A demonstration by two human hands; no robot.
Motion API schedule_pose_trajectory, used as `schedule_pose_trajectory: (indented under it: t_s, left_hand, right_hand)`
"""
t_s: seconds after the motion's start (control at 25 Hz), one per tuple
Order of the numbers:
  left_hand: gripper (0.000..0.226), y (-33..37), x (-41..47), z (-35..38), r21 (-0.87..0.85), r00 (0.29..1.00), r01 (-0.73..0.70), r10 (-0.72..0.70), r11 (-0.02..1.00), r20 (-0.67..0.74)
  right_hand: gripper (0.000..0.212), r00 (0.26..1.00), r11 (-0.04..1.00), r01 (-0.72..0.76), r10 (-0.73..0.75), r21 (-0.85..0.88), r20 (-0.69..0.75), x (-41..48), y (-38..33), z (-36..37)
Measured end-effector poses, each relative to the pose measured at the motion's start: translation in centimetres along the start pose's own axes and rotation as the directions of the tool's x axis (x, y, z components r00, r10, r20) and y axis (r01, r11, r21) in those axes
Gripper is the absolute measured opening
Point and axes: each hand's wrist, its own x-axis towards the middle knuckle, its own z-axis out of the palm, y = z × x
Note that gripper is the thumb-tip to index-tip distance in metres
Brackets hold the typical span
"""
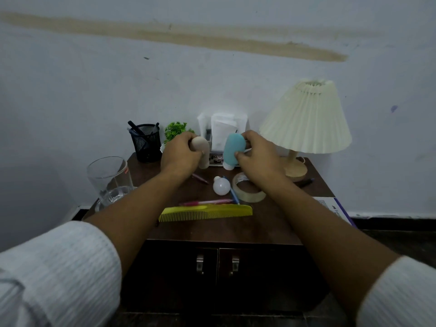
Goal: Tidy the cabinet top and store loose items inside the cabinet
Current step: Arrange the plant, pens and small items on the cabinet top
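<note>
On the dark wooden cabinet top [271, 223], my left hand [179, 152] grips a beige squeeze bottle [203, 152] that stands cap-down. My right hand [257, 152] grips a blue squeeze bottle [232, 149] with a white cap at its bottom. Both bottles are near the back middle of the top. In front of them lie a white bulb [221, 185], a roll of clear tape [249, 187], a pink pen [205, 202], a blue pen [234, 195] and a yellow comb [205, 213]. The two cabinet doors [179, 274] below are closed.
A black mesh pen holder [146, 142], a small green plant [175, 129] and a white tissue holder [221, 128] stand at the back. A cream lamp [306, 119] is at the right, a glass jug [109, 178] at the left edge, a booklet [335, 206] at the right edge.
</note>
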Motion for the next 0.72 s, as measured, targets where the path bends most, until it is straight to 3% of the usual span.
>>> schedule_pose_trajectory:
  t_s: [0.16, 0.28, 0.72]
  left_hand:
    - [0.026, -1.1, 1.6, 1.7, 0.007, 0.998, -0.026, 0.026, 1.0, 0.062]
    - [0.036, -2.1, 2.1, 2.9, -0.01, 0.993, -0.029, 0.03, 1.0, 0.117]
    - [0.048, -3.9, 1.7, 3.2, -0.002, 0.983, 0.027, -0.026, 1.0, 0.182]
  right_hand:
    - [0.039, 0.998, 0.995, 0.002, 0.005, -0.105, 0.065, 2.0, 0.9, 2.2]
    - [0.042, 0.994, 0.987, -0.03, 0.047, -0.16, 0.1, 2.4, 1.9, 3.4]
    - [0.044, 0.982, 0.99, -0.087, 0.104, -0.106, 0.16, 2.8, 2.4, 4.4]
